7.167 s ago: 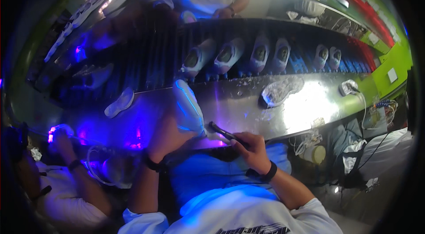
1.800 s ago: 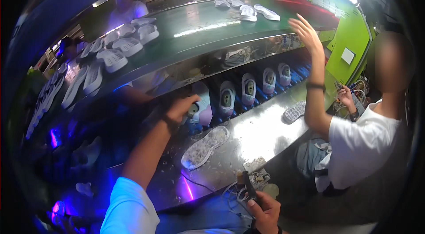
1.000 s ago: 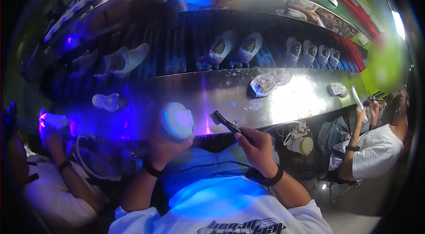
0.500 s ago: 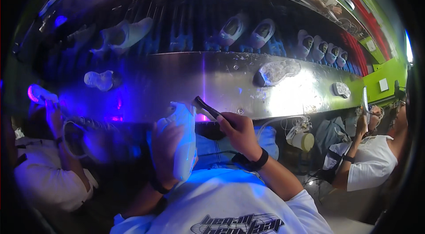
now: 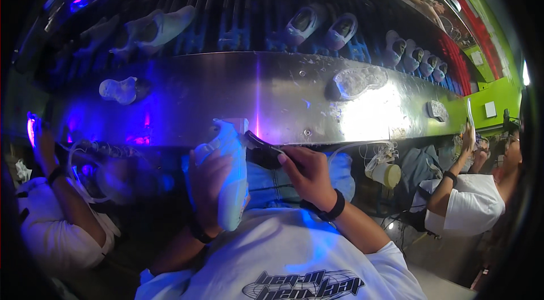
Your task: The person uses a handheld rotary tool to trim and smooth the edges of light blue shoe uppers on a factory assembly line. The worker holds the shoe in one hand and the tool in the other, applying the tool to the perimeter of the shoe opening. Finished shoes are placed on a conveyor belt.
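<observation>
A pale shoe (image 5: 233,186), lit blue, stands tilted up in front of my chest, its sole edge facing right. My left hand (image 5: 208,178) is closed around its left side, and some of those fingers are hidden behind it. In my right hand (image 5: 309,170) is a dark-handled brush (image 5: 265,147), gripped between thumb and fingers. The brush's head lies against the shoe's upper right edge, or very close to it; contact cannot be made out for certain.
Beyond my hands runs a metal ledge (image 5: 283,110) bearing sole-shaped pads (image 5: 360,83). Behind it, a dark conveyor carries several pale shoes (image 5: 341,30). A cream pot (image 5: 386,174) hangs below the ledge. Co-workers sit at left (image 5: 62,215) and right (image 5: 473,198).
The brush has come down and left a little, nearer the shoe's upper edge. The shoe has turned slightly in my left hand. The co-worker at left has raised the lit item.
</observation>
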A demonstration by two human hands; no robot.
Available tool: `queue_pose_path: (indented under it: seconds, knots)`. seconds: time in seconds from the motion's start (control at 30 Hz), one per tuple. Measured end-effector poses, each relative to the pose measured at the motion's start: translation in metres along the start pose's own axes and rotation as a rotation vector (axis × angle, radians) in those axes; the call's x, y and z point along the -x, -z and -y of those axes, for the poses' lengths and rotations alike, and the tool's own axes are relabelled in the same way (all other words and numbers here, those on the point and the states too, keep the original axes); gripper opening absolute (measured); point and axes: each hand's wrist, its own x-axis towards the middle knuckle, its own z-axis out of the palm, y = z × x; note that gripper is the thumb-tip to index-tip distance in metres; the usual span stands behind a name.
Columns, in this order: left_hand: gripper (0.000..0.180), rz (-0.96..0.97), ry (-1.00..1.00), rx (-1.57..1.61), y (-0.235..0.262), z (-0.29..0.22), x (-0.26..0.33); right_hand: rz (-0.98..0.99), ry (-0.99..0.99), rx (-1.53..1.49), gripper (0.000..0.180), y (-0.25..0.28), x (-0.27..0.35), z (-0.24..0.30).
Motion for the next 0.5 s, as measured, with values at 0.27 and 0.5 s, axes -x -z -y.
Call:
queue_pose_path:
  seconds: [0.27, 0.5]
  knots:
    - [0.072, -0.014, -0.009, -0.011, 0.001, 0.001, 0.0, 0.058, -0.038, -0.019, 0.022, 0.002, 0.01, 0.009]
    - [0.067, -0.023, -0.006, -0.055, -0.004, 0.002, 0.003, 0.321, -0.319, -0.283, 0.026, 0.034, 0.032, 0.034]
